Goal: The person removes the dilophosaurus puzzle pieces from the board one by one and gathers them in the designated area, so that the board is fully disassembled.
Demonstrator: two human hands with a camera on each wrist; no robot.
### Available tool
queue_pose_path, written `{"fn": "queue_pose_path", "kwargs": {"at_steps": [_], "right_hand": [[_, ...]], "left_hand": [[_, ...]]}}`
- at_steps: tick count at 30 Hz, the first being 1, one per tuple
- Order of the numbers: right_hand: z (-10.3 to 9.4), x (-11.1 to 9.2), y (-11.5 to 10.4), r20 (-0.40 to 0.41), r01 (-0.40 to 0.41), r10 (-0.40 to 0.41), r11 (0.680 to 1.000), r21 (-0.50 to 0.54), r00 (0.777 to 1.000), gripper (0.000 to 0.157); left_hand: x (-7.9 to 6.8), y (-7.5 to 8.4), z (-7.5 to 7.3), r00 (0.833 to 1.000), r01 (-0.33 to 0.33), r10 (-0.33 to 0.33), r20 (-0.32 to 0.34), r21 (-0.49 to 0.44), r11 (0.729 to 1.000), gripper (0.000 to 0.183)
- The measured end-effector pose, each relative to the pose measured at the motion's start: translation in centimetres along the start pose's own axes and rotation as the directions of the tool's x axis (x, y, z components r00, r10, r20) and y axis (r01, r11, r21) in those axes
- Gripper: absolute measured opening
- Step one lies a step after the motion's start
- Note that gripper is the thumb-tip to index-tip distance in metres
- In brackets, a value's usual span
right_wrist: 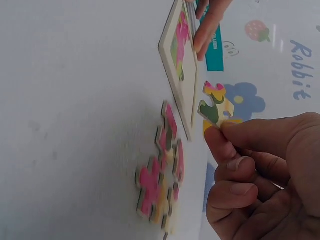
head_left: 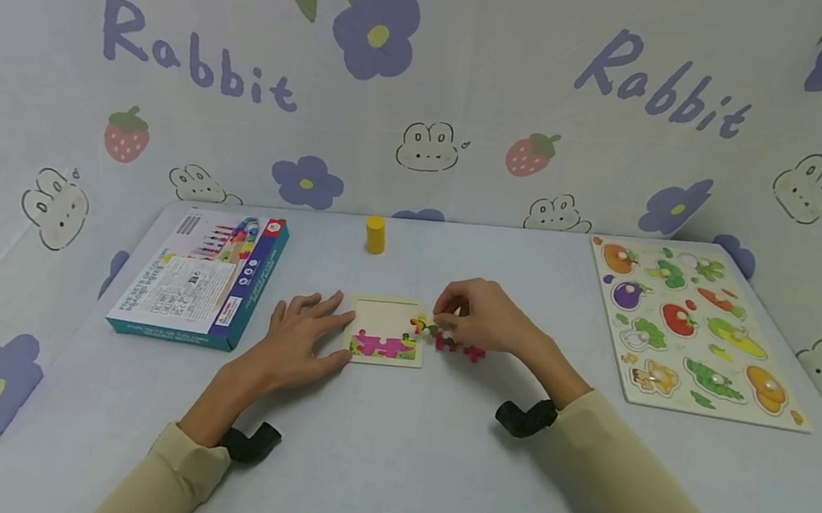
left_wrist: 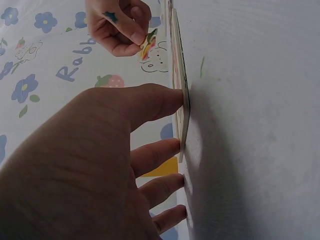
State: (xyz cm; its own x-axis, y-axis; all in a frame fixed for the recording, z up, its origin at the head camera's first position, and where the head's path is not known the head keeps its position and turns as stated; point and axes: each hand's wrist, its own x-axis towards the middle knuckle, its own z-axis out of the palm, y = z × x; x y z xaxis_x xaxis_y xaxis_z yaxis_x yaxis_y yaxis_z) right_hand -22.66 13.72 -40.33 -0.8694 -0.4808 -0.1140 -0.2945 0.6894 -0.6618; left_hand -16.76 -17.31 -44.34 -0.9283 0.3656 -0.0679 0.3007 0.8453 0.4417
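Observation:
A small wooden puzzle tray (head_left: 384, 317) lies on the table, with joined pink and green pieces (head_left: 381, 345) along its near side. My left hand (head_left: 303, 339) has its fingers spread, the thumb and a finger touching the tray's left edge. Thumb and index finger of my right hand (head_left: 483, 314) pinch a jigsaw piece (right_wrist: 215, 106) in yellow, green and pink. It is held just off the tray's right side, raised above the table in the right wrist view. Below that hand lie several loose jigsaw pieces (right_wrist: 150, 187), pink and yellow, partly overlapping in the right wrist view.
Behind the tray stands a yellow cylinder (head_left: 375, 236). A flat printed box (head_left: 185, 287) is on the left. On the right lies a vegetable peg board (head_left: 686, 361). A patterned cloth (head_left: 475, 71) hangs behind the table.

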Motion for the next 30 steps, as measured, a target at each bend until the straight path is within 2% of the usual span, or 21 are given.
{"fn": "queue_pose_path", "kwargs": {"at_steps": [7,18,30], "right_hand": [[-1.3,-1.2,1.6,-0.021,0.027,-0.028,0.999,-0.024,0.999,0.005],[-2.9,-3.7,4.3,-0.036,-0.013,0.013,1.000,0.013,0.999,0.006],[-4.3,-5.7,6.2,-0.021,-0.053,0.053,0.999,-0.002,0.998,0.007]], "left_hand": [[-0.1,0.1,-0.1,1.000,0.004,-0.004,0.001,-0.002,1.000,0.068],[-0.2,0.0,-0.1,1.000,0.005,-0.005,-0.004,-0.009,1.000,0.068],[-0.1,0.1,0.0,1.000,0.005,-0.005,-0.001,-0.014,1.000,0.068]]}}
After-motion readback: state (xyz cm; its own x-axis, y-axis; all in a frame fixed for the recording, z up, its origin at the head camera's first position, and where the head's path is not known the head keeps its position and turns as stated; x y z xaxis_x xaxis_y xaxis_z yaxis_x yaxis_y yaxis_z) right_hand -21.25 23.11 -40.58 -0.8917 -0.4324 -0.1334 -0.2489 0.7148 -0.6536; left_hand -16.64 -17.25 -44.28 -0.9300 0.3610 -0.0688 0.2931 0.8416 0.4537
